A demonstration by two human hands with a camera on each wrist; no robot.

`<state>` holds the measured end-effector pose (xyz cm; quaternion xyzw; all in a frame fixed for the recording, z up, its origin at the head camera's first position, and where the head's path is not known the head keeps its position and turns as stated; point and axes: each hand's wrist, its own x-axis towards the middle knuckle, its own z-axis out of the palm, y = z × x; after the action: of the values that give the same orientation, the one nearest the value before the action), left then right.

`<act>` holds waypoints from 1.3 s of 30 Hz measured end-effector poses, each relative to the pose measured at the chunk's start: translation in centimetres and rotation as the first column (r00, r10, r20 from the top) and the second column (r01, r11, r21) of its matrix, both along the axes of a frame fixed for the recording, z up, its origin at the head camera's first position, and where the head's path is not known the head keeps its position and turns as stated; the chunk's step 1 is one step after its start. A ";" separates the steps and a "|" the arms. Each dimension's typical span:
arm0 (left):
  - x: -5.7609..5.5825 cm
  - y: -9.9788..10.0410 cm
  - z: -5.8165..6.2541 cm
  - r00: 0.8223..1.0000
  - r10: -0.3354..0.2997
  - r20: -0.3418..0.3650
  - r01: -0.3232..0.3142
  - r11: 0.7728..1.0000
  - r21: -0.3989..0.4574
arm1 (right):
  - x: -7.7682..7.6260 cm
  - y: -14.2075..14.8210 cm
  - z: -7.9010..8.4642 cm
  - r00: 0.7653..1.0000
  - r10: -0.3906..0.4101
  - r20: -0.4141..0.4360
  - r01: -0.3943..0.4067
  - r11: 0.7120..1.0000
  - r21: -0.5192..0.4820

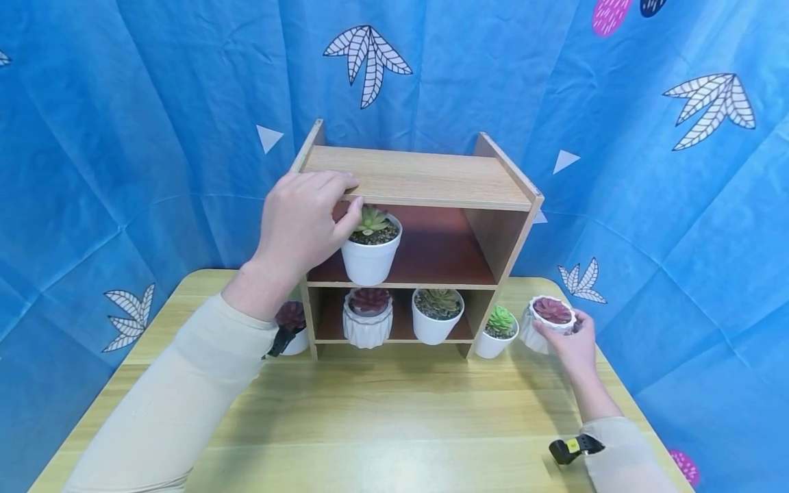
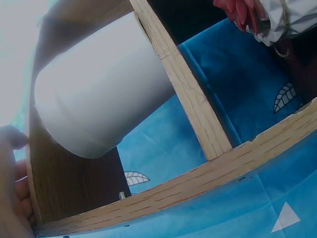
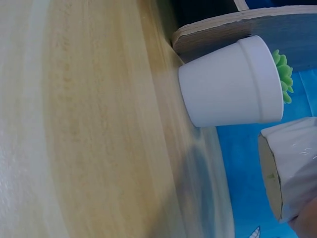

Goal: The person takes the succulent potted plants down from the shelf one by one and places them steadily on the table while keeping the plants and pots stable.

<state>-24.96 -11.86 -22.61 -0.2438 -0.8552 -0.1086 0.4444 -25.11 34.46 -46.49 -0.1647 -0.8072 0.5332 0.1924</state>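
1. Our right hand [image 1: 570, 342] is wrapped on the fluted pot [image 1: 533, 334] with the red succulent, right of the shelf [image 1: 444, 286]. Right wrist view shows its underside; we read it as off the table [image 1: 382, 424].
2. Our left hand [image 1: 302, 216] grips the top board [image 1: 425, 178] at its front left corner; hands well apart. Can't tell if the thumb touches the plant in the upper pot [image 1: 368, 263].
3. Step, our guess: loading plants into the shelf. Next move calls for taking the fluted pot past the green-plant pot [image 1: 492, 346], around the right panel [image 1: 516, 250], in from the front.
4. Free room: upper compartment [image 1: 440, 239], right of the upper pot. Lower level is tighter: lower fluted pot [image 1: 368, 330] and lower plain pot [image 1: 431, 329] stand there.
5. Edges to watch: right panel's front edge, top board overhead, table's right edge.
6. Outermost: left pot [image 1: 297, 344], partly behind our left arm; blue cloth [image 1: 444, 82] behind everything.
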 end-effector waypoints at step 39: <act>0.1 0.0 0.0 1.000 0.014 0.014 -0.014 1.000 -0.004 | -0.9 0.0 -2.6 0.997 0.047 0.059 -0.042 0.995 -0.090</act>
<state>-24.83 -11.81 -22.60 -0.2378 -0.8601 -0.1054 0.4387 -26.00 34.49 -49.13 -0.1714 -0.7916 0.5674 0.1480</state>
